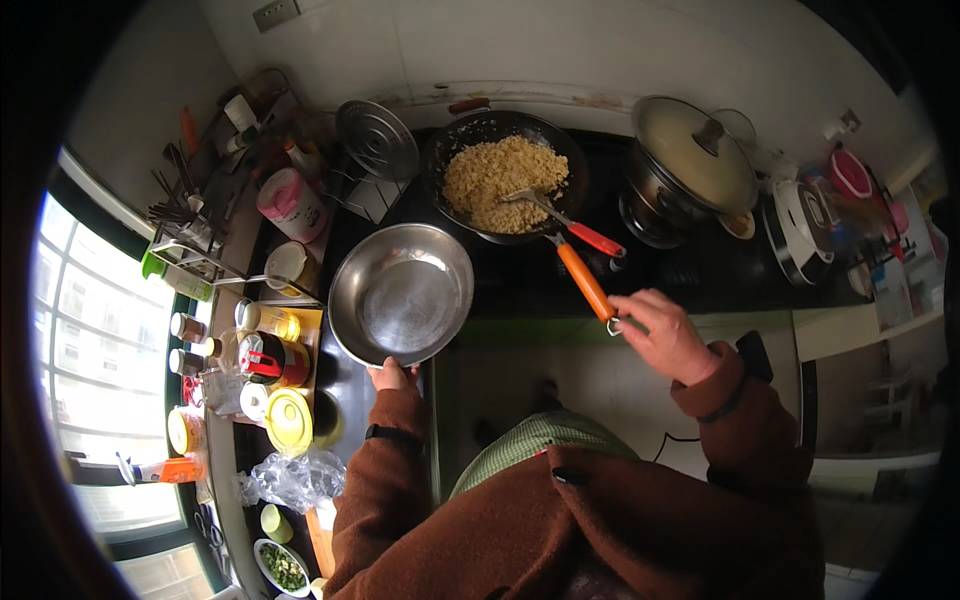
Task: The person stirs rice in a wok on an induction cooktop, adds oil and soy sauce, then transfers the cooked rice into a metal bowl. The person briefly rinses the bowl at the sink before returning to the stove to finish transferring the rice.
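Note:
My left hand [394, 375] grips the near rim of a wide, empty stainless steel basin [403, 294], its fingers partly hidden beneath it. The basin is left of and nearer than a dark wok [574, 165] on the stove. Light brown, crumbly food [502, 176] fills much of the wok. A metal spatula with a red handle [596, 239] rests in that food. My right hand [660, 330] is at the end of the wok's orange handle [585, 283], thumb and fingers apart; whether they touch it is unclear.
Right of the wok, a pot with a domed lid [686, 150] stands on the stove, then a rice cooker [799, 232]. Behind the basin, a round perforated metal plate [377, 140] leans by a wire rack. Jars, a yellow lid [289, 420], a plastic bag [296, 480] and a bowl of chopped greens [282, 566] line the left.

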Tool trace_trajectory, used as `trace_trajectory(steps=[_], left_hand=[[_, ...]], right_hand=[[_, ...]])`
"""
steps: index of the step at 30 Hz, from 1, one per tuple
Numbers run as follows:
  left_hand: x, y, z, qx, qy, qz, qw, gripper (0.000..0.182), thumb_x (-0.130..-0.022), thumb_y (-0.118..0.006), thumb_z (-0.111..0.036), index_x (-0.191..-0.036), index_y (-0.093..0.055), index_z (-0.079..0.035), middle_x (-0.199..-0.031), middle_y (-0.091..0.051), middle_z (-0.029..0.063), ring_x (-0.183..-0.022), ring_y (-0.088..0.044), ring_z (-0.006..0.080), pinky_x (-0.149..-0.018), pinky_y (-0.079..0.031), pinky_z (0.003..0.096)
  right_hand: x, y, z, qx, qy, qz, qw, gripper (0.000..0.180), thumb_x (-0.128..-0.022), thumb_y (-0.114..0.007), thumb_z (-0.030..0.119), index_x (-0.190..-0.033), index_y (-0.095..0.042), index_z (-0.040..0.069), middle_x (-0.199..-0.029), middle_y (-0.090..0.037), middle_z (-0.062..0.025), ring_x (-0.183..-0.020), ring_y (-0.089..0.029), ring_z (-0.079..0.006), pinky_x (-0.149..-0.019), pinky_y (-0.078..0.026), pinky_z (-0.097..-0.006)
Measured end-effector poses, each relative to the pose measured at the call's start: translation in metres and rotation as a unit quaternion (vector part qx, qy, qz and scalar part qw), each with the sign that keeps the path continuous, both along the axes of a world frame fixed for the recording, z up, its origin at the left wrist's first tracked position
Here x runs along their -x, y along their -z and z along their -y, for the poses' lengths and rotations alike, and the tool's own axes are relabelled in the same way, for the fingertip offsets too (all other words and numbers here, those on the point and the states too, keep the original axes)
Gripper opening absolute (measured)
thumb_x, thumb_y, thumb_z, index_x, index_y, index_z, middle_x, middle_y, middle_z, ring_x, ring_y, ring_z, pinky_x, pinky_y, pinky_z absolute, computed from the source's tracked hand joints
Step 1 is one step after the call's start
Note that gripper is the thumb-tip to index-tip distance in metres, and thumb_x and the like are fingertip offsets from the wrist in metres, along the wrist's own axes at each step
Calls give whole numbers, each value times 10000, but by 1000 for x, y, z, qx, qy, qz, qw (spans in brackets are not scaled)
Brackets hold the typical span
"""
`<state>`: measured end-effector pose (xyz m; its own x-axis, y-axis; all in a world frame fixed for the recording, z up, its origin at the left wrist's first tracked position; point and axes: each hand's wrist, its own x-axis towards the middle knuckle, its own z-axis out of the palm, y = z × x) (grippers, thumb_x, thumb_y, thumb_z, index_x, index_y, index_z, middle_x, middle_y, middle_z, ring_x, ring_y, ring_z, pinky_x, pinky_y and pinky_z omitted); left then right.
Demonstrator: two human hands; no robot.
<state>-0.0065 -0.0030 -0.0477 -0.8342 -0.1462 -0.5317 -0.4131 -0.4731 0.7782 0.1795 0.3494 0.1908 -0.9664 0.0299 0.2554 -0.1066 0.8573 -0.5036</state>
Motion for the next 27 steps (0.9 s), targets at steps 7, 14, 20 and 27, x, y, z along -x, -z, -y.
trace_trajectory(steps=[7, 14, 20, 27], left_hand=[[35, 15, -22, 38, -54, 36, 997, 430, -887, -496, -96, -1291, -364, -164, -1083, -557, 97, -816, -595, 243, -590, -515, 354], [12, 32, -7, 75, 71, -14, 995, 633, -868, -567, -151, -1426, -278, -222, -1265, -504, 75, -1021, -590, 232, -678, -523, 398], [28, 81, 19, 273, 122, -30, 954, 666, -734, -665, 26, -1335, -397, -82, -1206, -508, 135, -1118, -541, 283, -938, -456, 391], [60, 28, 44, 508, 197, 33, 838, 386, -859, -645, -275, -1178, -580, -68, -1202, -554, 166, -1009, -604, 401, -886, -487, 441]], right_hand=[[114, 25, -77, -170, 38, -14, 985, 252, -824, -671, 186, -1010, -635, 20, -994, -598, -102, -947, -563, -299, -825, -479, -375], [166, 56, -93, -155, 11, 221, 963, 443, -774, -728, 246, -1134, -537, 71, -1047, -581, -137, -904, -610, -358, -741, -514, -436], [178, 69, -86, -191, 19, 267, 944, 324, -807, -639, 161, -1096, -531, 61, -986, -600, -160, -887, -621, -377, -740, -520, -464], [175, 22, -101, -200, 12, 224, 954, 226, -818, -587, 113, -1031, -574, 37, -914, -636, -165, -865, -631, -365, -744, -510, -467]])
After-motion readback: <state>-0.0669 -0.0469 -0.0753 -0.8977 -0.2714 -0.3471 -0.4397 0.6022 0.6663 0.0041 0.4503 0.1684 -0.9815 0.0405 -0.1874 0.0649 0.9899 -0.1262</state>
